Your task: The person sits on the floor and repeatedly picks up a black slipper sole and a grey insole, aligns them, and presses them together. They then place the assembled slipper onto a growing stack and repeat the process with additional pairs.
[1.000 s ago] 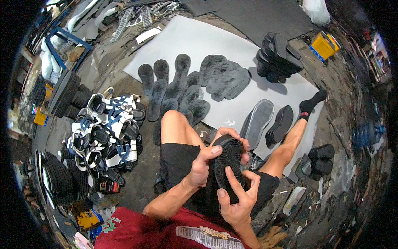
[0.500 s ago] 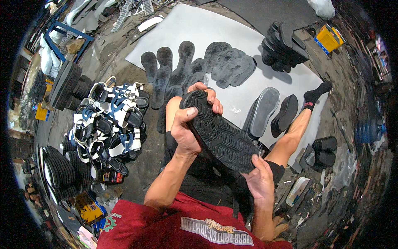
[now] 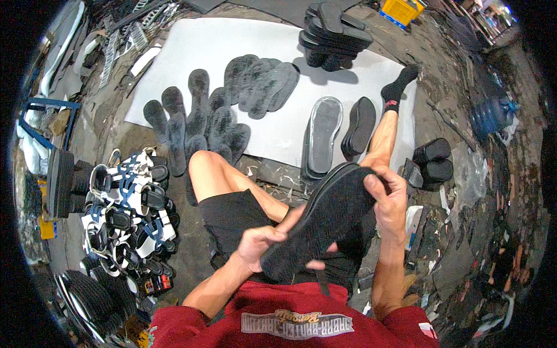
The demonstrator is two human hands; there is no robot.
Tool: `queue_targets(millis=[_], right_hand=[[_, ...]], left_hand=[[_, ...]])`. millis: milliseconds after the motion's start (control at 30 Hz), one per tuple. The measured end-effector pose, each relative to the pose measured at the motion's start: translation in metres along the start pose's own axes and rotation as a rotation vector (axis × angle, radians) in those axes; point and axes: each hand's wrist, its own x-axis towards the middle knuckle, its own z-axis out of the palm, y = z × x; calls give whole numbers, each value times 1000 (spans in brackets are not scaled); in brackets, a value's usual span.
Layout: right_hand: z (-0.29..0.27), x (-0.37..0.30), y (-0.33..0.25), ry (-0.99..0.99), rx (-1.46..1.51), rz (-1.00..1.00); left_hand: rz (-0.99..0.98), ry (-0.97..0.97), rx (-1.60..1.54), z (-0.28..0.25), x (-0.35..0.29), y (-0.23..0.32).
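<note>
Grip's closed on both sides, from what I can see on the head cam. Left hand (image 3: 255, 248) is wrapped round the lower end of a black sole (image 3: 328, 214), a couple of fingertips (image 3: 315, 265) peeking out past its right edge. Right hand (image 3: 391, 200) has the upper end pinched, thumb on the dark face. I've got it slanted over the black shorts (image 3: 238, 220), with loose soles (image 3: 199, 95) lying on the white sheet (image 3: 278, 132) beyond.

Dark, littered floor (image 3: 188, 229), blue frame (image 3: 52, 102) far left, bright patch (image 3: 492, 16) upper right
</note>
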Motion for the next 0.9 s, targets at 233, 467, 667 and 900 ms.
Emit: queue_targets(millis=[233,467,667,900], right_hand=[[3,-12,-22,12,-320,6],[17,-29,-31,136,-575,-111],[25,-36,-37,110,-594,-209],[35,-38,-30,43,-650,-421]], left_hand=[[-267,-22,105,-42,28,-49],[-349,-40,198,-37,19,-52],[-303,-37,107,-54,6,-55],[-40,225,492,-46,13,-49]])
